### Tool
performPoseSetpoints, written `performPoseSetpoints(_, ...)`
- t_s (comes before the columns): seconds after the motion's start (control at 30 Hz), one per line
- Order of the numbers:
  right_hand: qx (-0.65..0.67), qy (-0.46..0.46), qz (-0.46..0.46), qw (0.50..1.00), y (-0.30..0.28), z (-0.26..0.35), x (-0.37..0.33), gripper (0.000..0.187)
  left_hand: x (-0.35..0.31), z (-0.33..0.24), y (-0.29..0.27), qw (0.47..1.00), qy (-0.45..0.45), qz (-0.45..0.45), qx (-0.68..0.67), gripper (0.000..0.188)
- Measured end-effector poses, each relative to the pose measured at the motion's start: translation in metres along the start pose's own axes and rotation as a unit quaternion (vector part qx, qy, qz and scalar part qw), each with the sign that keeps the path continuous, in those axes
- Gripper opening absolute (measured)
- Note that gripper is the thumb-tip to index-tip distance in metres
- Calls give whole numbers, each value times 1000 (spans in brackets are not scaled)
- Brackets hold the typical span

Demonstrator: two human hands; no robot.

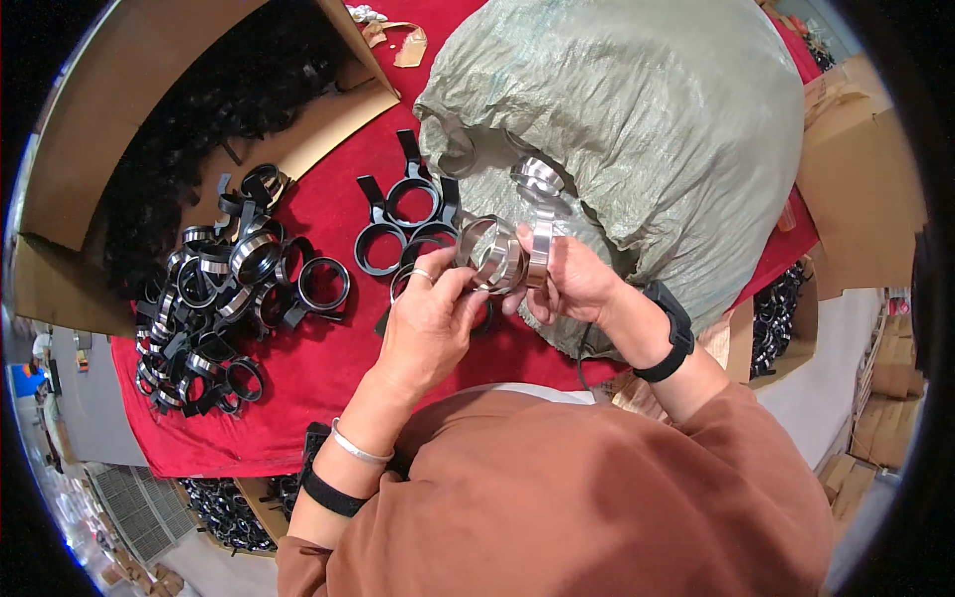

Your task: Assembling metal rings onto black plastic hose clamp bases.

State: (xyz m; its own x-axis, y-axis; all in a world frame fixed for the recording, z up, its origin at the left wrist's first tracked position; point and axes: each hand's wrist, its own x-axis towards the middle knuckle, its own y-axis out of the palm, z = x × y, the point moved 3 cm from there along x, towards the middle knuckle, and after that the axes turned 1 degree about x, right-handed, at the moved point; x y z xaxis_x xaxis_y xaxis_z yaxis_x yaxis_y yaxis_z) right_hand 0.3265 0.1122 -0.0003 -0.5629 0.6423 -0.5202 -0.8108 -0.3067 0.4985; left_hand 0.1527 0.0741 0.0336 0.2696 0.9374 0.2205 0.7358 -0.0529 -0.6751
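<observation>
My left hand (430, 323) is closed, its fingertips pinching the near edge of the shiny metal rings (499, 261). My right hand (575, 281) is closed too, its thumb and fingers around a metal ring (541, 245) beside them. Just beyond and to the left of my hands, black plastic rings with flat tabs (412, 201) lie grouped on a red cloth; my left hand partly hides the nearest ones. More loose metal rings (538, 176) rest in the mouth of a large grey-green woven sack (637, 109) past my right hand.
On the left is a heap of black-and-silver rings with tabs (214, 289). Behind it an open cardboard box (333, 124) holds dark parts. The red cloth (298, 398) covers the table. Another cardboard box (856, 189) stands at the right, and boxes of similar parts (227, 509) sit below the table.
</observation>
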Motion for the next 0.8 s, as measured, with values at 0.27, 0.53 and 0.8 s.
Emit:
performPoseSetpoints(0.27,-49,-16,-67,996,-13,8,2,49,-9,25,1,857,-281,25,-431,14)
performPoseSetpoints(0.53,-176,22,-40,983,5,3,2,61,-15,25,-2,905,-237,-4,-355,9)
performPoseSetpoints(0.8,-359,-104,-197,906,-46,50,5,32,-15,49,-38,708,-264,-43,-654,22)
